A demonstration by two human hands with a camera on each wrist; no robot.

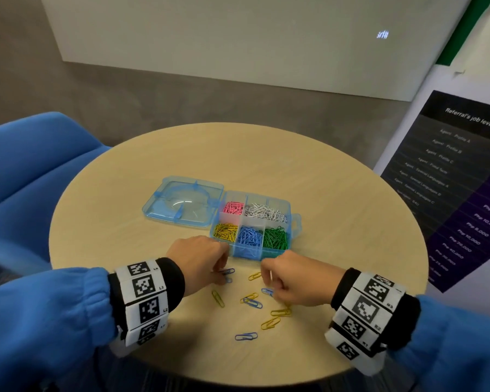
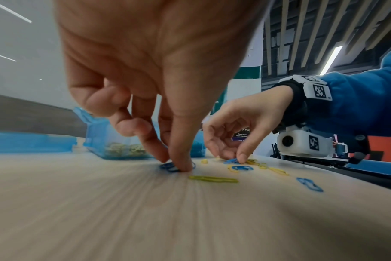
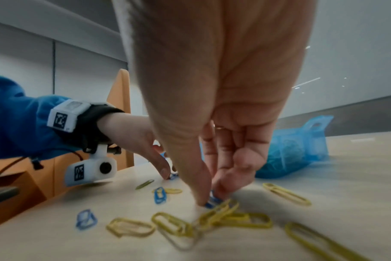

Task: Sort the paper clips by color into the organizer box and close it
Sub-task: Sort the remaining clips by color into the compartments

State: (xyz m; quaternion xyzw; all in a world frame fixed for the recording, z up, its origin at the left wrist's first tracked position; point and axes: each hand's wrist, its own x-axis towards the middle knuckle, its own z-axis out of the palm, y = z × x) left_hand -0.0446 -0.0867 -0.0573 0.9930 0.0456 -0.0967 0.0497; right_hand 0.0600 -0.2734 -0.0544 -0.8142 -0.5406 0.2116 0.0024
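The clear blue organizer box (image 1: 294, 222) stands open on the round table, its lid (image 1: 181, 202) laid flat to the left. Its compartments hold pink, white, yellow, blue and green clips. In front of it lie several loose yellow clips (image 1: 270, 322) and blue clips (image 1: 246, 336). My left hand (image 1: 222, 275) reaches down just in front of the box, and thumb and forefinger pinch a blue clip (image 2: 169, 166) against the tabletop. My right hand (image 1: 270, 292) is a little to the right, fingers curled, pinching another blue clip (image 3: 212, 201) beside a tangle of yellow clips (image 3: 223, 211).
The wooden table (image 1: 337, 193) is small and round, and its near edge runs just under my wrists. A blue armchair (image 1: 34, 165) stands at the left. A dark printed poster (image 1: 450, 179) leans at the right. Grey floor lies beyond the table.
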